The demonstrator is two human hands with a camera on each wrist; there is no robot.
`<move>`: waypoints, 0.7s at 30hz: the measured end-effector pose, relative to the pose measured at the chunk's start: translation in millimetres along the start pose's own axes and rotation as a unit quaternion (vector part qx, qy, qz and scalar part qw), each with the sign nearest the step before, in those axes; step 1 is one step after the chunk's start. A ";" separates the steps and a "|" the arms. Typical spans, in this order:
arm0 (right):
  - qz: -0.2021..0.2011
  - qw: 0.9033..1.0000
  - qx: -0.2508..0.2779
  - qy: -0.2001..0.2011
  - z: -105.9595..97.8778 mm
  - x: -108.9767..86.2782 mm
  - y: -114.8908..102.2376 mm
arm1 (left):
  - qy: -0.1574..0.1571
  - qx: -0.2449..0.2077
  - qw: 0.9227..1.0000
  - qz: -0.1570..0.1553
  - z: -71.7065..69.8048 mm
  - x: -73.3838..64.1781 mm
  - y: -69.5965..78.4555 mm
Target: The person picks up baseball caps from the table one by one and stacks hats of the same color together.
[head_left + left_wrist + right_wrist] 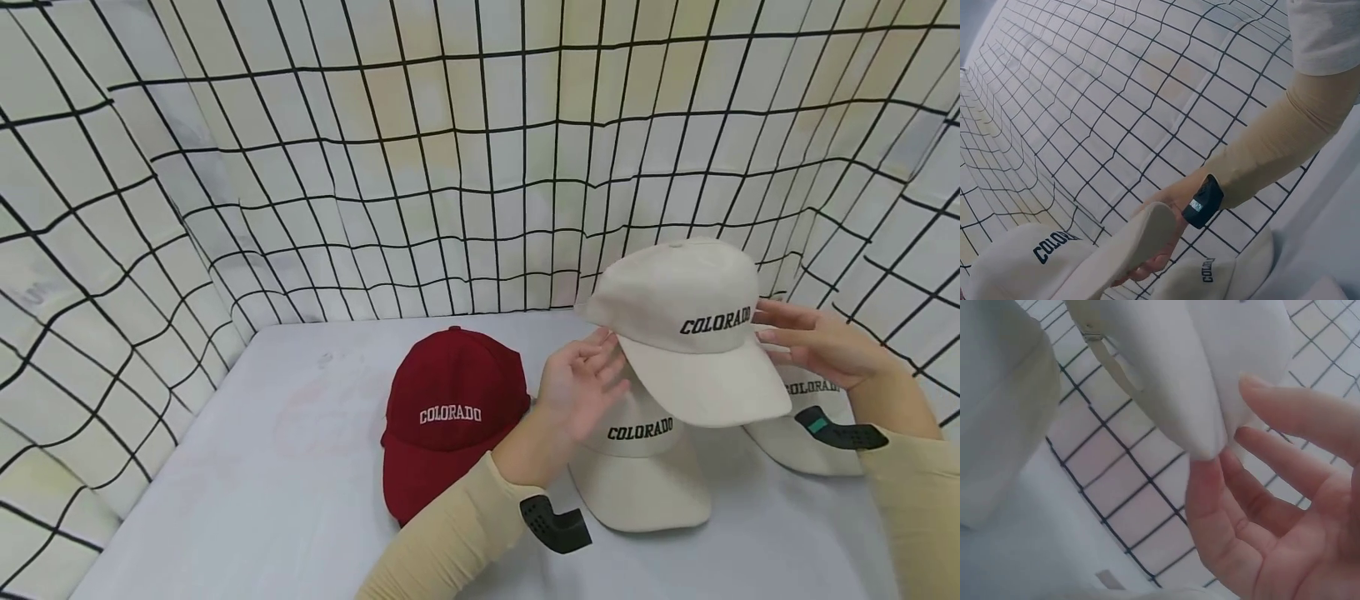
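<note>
Both hands hold an off-white baseball cap (pixel 675 287), printed COLORADO, raised above the table with its brim tilted down. My left hand (pixel 576 387) grips its left lower edge. At its other side is my right hand (pixel 825 343), fingers partly hidden behind the crown. The right wrist view shows fingertips (pixel 1205 481) pinching the cap's edge, near a strap opening. In the left wrist view the brim (pixel 1125 250) covers part of a hand. Below the raised cap sits another off-white cap (pixel 641 492), partly covered by it.
Left of the hands lies a dark red COLORADO cap (pixel 453 375), partly behind the left forearm. A further off-white cap (pixel 806 437) is at the right, behind the right wrist. Black wire mesh (pixel 450 129) surrounds the white table (pixel 247 467) at the back and sides.
</note>
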State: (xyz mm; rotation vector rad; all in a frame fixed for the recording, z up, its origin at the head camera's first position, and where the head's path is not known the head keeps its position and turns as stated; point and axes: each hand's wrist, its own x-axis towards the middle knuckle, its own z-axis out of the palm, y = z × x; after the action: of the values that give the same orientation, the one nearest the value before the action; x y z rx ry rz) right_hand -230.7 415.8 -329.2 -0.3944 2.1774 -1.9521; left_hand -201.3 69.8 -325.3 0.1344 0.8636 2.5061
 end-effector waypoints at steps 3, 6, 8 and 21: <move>0.013 1.000 0.018 0.022 9.2 8.9 5.7 | 0.003 0.006 1.000 0.004 -3.8 -0.2 3.5; 0.008 0.998 0.053 0.016 16.1 17.2 12.2 | 0.010 0.008 1.000 0.008 -7.0 -0.4 6.3; -0.003 0.996 0.091 0.002 19.3 20.7 16.3 | 0.017 0.012 1.000 0.010 -8.7 -0.2 7.3; -0.019 0.983 0.180 -0.036 41.7 33.2 31.4 | 0.125 0.038 0.991 0.004 -26.1 1.2 4.8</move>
State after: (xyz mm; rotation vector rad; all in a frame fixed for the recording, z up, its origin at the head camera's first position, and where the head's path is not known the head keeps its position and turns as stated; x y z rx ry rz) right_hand -251.1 369.0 -364.0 -0.4403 1.7351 -2.2537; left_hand -210.7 52.6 -343.1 -0.1546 1.0607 2.5339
